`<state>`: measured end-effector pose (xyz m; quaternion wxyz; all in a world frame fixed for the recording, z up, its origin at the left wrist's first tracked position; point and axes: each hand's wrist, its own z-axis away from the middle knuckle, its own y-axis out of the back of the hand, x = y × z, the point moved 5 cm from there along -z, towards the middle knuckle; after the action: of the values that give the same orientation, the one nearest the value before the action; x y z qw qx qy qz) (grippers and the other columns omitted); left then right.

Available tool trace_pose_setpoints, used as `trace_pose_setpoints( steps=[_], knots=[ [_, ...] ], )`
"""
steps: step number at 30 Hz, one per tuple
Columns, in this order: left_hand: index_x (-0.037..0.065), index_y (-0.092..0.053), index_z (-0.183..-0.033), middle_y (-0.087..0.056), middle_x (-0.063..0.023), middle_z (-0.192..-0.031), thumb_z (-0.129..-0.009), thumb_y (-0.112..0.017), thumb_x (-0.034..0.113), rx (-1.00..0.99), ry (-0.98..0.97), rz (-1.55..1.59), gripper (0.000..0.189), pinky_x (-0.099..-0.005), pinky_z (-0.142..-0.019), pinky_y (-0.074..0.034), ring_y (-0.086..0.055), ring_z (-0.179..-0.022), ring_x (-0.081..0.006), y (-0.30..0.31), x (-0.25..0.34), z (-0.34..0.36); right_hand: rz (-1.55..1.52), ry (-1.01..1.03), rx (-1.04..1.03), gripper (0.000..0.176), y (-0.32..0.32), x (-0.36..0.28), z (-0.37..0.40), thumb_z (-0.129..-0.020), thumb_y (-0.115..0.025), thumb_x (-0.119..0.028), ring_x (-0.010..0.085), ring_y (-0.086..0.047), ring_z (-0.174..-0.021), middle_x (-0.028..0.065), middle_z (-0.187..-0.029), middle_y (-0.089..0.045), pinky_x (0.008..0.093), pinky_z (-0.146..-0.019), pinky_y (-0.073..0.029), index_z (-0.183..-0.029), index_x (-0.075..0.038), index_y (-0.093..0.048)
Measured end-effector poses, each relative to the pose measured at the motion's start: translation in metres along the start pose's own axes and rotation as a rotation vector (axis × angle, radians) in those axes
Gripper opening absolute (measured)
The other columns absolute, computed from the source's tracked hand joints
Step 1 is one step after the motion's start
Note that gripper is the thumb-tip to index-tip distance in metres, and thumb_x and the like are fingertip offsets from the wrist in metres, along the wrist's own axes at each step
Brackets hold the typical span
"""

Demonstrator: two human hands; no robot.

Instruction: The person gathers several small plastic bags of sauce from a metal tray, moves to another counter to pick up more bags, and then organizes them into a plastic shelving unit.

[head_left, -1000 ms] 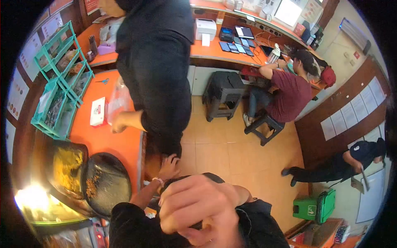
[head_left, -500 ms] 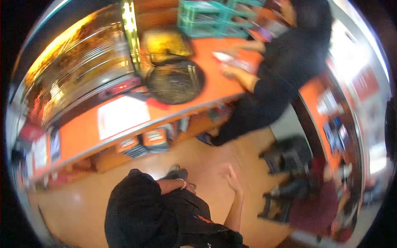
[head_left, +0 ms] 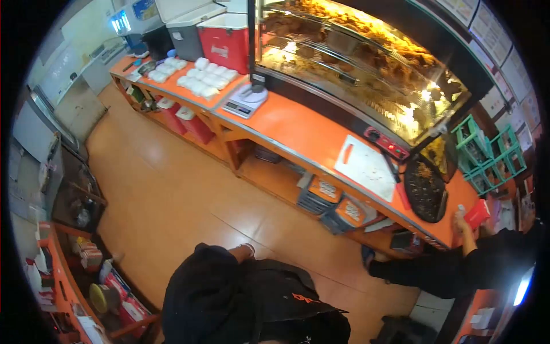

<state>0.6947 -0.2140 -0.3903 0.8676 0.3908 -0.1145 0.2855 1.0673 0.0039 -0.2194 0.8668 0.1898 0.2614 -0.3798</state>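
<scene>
My left hand (head_left: 247, 250) hangs low in front of my body, with a pale band at the wrist. Its fingers are hidden behind my dark apron (head_left: 286, 286), so their pose does not show. My right hand is out of the picture. Nearest ahead of me is the orange counter (head_left: 298, 135). On it are a white cutting board (head_left: 366, 167), a dark round pan (head_left: 425, 189) with crumbs, and a kitchen scale (head_left: 245, 101). A glass warming cabinet (head_left: 355, 63) full of fried food stands behind them.
At the right, a co-worker's hand (head_left: 461, 222) is by a red carton (head_left: 476, 214). White wrapped bundles (head_left: 207, 77) and a red cooler (head_left: 224, 43) sit at the counter's far left. Green racks (head_left: 487, 155) stand at right. A low shelf unit (head_left: 63, 269) is at lower left.
My view has swung left, bringing the scale, bundles and cooler into sight. My right hand, earlier raised with fingers extended, has left the picture. The co-worker now appears at the right edge.
</scene>
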Motion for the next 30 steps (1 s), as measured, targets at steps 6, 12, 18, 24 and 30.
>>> trace_pose_setpoints(
  steps=[6,12,18,24,30],
  knots=[
    [0.014,-0.045,-0.120,-0.046,-0.0128,-0.120,-0.073,-0.057,0.034,-0.710,0.288,0.864,0.052,-0.0461,-0.079,-0.046,-0.052,-0.100,-0.0342,0.067,-0.085,0.217,0.109,0.058,-0.090,0.033,-0.157,-0.039,-0.013,-0.086,-0.049,-0.024,0.0208,-0.057,-0.086,0.0109,-0.091,-0.057,0.0315,-0.068,-0.047,-0.111,-0.003,-0.046],
    [0.010,-0.030,-0.129,-0.034,-0.0140,-0.130,-0.082,-0.050,0.037,-0.308,0.563,1.542,0.058,-0.0467,-0.084,-0.044,-0.049,-0.103,-0.0378,0.037,-0.154,0.352,0.146,0.189,-0.185,0.034,-0.263,-0.137,-0.014,-0.086,-0.049,-0.026,0.0220,-0.058,-0.085,0.0111,-0.088,-0.058,0.0319,-0.065,-0.049,-0.111,-0.003,-0.046],
    [0.003,-0.022,-0.132,-0.042,-0.0140,-0.127,-0.083,-0.049,0.041,-0.024,0.450,1.494,0.068,-0.0430,-0.073,-0.049,-0.052,-0.102,-0.0296,0.075,-0.176,0.322,-0.078,0.438,-0.088,0.035,-0.281,-0.295,-0.037,-0.086,-0.049,-0.028,0.0231,-0.060,-0.083,0.0113,-0.085,-0.059,0.0324,-0.063,-0.050,-0.111,-0.003,-0.046],
    [0.007,-0.053,-0.111,-0.061,-0.0144,-0.097,-0.075,-0.059,0.038,0.605,0.174,1.078,0.048,-0.0297,-0.078,-0.044,-0.059,-0.090,-0.0231,0.219,-0.247,0.175,-0.322,0.830,-0.414,0.021,-0.393,-0.544,-0.039,-0.087,-0.046,-0.023,0.0193,-0.061,-0.067,-0.0005,-0.059,-0.045,0.0311,-0.058,-0.049,-0.091,-0.003,-0.050],
    [0.006,-0.054,-0.105,-0.062,-0.0152,-0.095,-0.076,-0.058,0.033,0.888,0.421,1.325,0.040,-0.0319,-0.077,-0.045,-0.059,-0.087,-0.0235,0.287,-0.338,0.206,0.125,1.092,-0.623,0.019,-0.583,-0.724,0.010,-0.087,-0.042,-0.014,0.0158,-0.059,-0.057,-0.0008,-0.050,-0.037,0.0294,-0.062,-0.050,-0.091,0.001,-0.054]
  ],
)
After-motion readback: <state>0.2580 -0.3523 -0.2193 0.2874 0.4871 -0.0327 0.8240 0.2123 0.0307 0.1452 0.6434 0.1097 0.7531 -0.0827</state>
